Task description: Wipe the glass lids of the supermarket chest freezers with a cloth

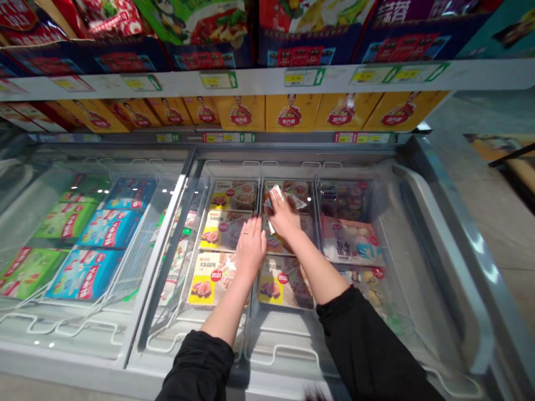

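Observation:
My right hand (283, 214) presses a crumpled white wipe (296, 201) against the glass lid (401, 250) of a chest freezer. Part of the wipe sticks out beyond the fingers. To its left, my left hand (251, 245) lies flat on the same glass, fingers stretched out, a ring on one finger and nothing held. Under the glass, below both hands, are yellow-and-brown boxes of frozen food (211, 278) in white wire baskets. My forearms, in black sleeves, reach in from the bottom.
Left of the metal divider (161, 253) lie green boxes (64, 220) and blue boxes (111, 228). A pink bag (351, 242) is under the glass at right. Above the freezer's back edge runs a shelf (259, 81) with yellow boxes (292, 111) beneath. A curved handle frame (463, 289) edges the lid's right side.

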Demonstrator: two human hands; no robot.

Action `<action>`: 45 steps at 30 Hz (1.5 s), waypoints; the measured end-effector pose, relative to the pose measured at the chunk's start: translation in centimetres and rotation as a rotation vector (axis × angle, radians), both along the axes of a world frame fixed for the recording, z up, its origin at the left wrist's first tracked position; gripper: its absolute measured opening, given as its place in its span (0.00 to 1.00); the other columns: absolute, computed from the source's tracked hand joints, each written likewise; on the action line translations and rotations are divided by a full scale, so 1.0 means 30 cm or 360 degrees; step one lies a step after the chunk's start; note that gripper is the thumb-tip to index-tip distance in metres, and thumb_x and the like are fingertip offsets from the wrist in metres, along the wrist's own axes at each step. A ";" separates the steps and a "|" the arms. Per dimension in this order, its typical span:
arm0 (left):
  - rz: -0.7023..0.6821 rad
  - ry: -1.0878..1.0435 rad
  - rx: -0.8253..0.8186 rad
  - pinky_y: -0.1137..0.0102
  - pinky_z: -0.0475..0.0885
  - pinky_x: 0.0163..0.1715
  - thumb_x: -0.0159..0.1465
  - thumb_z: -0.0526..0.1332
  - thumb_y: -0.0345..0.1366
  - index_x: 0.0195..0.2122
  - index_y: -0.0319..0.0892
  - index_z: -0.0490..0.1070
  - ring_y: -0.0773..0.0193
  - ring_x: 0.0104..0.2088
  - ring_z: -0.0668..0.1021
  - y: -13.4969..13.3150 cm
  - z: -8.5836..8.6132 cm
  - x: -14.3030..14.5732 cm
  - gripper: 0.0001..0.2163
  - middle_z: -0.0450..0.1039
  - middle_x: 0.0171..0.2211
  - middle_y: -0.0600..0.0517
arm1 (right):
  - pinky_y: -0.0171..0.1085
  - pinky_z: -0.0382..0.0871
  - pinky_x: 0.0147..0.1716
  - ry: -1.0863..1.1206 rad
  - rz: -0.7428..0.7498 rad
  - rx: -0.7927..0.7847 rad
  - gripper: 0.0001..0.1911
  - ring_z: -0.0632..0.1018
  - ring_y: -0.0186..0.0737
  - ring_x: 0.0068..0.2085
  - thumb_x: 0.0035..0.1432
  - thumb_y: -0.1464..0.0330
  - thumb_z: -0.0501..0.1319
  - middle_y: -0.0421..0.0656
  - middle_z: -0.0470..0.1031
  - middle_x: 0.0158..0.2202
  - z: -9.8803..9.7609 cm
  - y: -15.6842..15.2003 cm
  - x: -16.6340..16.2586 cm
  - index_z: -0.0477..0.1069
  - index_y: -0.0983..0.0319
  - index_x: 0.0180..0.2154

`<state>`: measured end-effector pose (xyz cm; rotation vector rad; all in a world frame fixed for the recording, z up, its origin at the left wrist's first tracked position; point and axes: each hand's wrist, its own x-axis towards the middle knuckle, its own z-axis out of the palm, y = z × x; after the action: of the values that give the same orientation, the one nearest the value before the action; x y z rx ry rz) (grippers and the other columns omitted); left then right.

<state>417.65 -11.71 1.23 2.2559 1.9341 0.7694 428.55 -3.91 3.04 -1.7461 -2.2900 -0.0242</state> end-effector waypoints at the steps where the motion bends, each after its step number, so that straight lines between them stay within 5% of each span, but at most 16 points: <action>1: -0.0001 0.0000 -0.0009 0.60 0.51 0.54 0.60 0.44 0.31 0.54 0.38 0.50 0.61 0.55 0.52 0.001 0.001 -0.001 0.19 0.52 0.54 0.48 | 0.43 0.57 0.48 -0.0004 0.0012 -0.0012 0.24 0.51 0.40 0.56 0.57 0.65 0.42 0.40 0.44 0.57 0.004 -0.002 -0.012 0.45 0.62 0.55; 6: -0.0002 0.0001 -0.0072 0.61 0.51 0.54 0.60 0.44 0.31 0.54 0.37 0.50 0.61 0.55 0.52 0.005 0.013 -0.005 0.19 0.51 0.54 0.48 | 0.45 0.51 0.52 -0.0075 0.0182 -0.0064 0.23 0.47 0.40 0.57 0.56 0.66 0.44 0.39 0.45 0.57 0.016 -0.232 0.068 0.50 0.59 0.54; 11: -0.0166 0.0025 -0.0057 0.64 0.50 0.55 0.60 0.43 0.31 0.54 0.39 0.50 0.64 0.55 0.51 -0.006 0.021 0.005 0.20 0.49 0.55 0.51 | 0.47 0.48 0.53 -0.0094 0.0026 -0.0107 0.25 0.47 0.41 0.57 0.55 0.68 0.45 0.40 0.45 0.57 0.004 -0.415 0.208 0.45 0.59 0.55; 15: -0.0301 0.0032 -0.0045 0.65 0.51 0.55 0.59 0.44 0.30 0.54 0.42 0.52 0.65 0.54 0.54 -0.033 0.032 0.023 0.20 0.52 0.53 0.53 | 0.50 0.48 0.52 -0.0086 -0.0105 -0.0078 0.25 0.48 0.43 0.57 0.56 0.67 0.44 0.42 0.45 0.57 0.000 -0.382 0.195 0.45 0.61 0.56; 22: -0.0343 0.0136 -0.0053 0.63 0.49 0.55 0.59 0.44 0.30 0.55 0.41 0.49 0.64 0.55 0.52 -0.086 0.057 0.089 0.21 0.49 0.54 0.53 | 0.44 0.45 0.55 -0.0113 0.0332 -0.0164 0.26 0.46 0.36 0.57 0.54 0.65 0.48 0.34 0.46 0.56 0.011 -0.473 0.248 0.47 0.54 0.54; 25: -0.0297 0.0131 -0.0092 0.62 0.50 0.55 0.59 0.45 0.30 0.55 0.40 0.49 0.63 0.55 0.51 -0.120 0.052 0.168 0.21 0.49 0.54 0.52 | 0.46 0.47 0.54 -0.0107 0.0200 -0.0173 0.26 0.47 0.39 0.57 0.54 0.67 0.48 0.36 0.46 0.56 0.007 -0.498 0.371 0.47 0.54 0.55; 30: -0.0220 -0.0010 -0.0107 0.63 0.49 0.55 0.60 0.44 0.30 0.55 0.39 0.48 0.64 0.55 0.49 -0.156 0.019 0.323 0.21 0.47 0.55 0.51 | 0.49 0.44 0.53 -0.0101 -0.0090 -0.0103 0.24 0.46 0.42 0.57 0.56 0.67 0.42 0.39 0.44 0.57 -0.005 -0.379 0.454 0.44 0.60 0.55; 36: -0.0118 -0.0081 -0.0149 0.59 0.48 0.54 0.60 0.44 0.30 0.55 0.39 0.48 0.62 0.55 0.49 -0.161 0.013 0.385 0.21 0.47 0.55 0.51 | 0.49 0.44 0.53 -0.0089 0.0123 -0.0152 0.25 0.45 0.41 0.57 0.55 0.67 0.45 0.35 0.44 0.57 -0.007 -0.435 0.411 0.45 0.57 0.55; 41: -0.0090 -0.0031 -0.0152 0.61 0.49 0.54 0.59 0.45 0.30 0.55 0.40 0.49 0.63 0.55 0.50 -0.162 0.019 0.386 0.21 0.48 0.55 0.52 | 0.47 0.46 0.53 -0.0111 0.0114 -0.0215 0.24 0.47 0.39 0.57 0.55 0.66 0.45 0.34 0.44 0.57 -0.024 -0.566 0.616 0.46 0.54 0.55; 45: -0.0076 -0.0002 -0.0145 0.61 0.48 0.55 0.59 0.44 0.30 0.55 0.41 0.49 0.63 0.55 0.50 -0.158 0.012 0.393 0.21 0.48 0.55 0.53 | 0.50 0.46 0.52 -0.0102 -0.0262 -0.0078 0.24 0.47 0.43 0.57 0.56 0.66 0.42 0.38 0.43 0.57 -0.047 -0.488 0.790 0.44 0.58 0.55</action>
<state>429.43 -16.46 1.60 2.2394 1.8670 0.6628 452.25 -18.56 1.61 -1.9821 -2.2012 -0.0567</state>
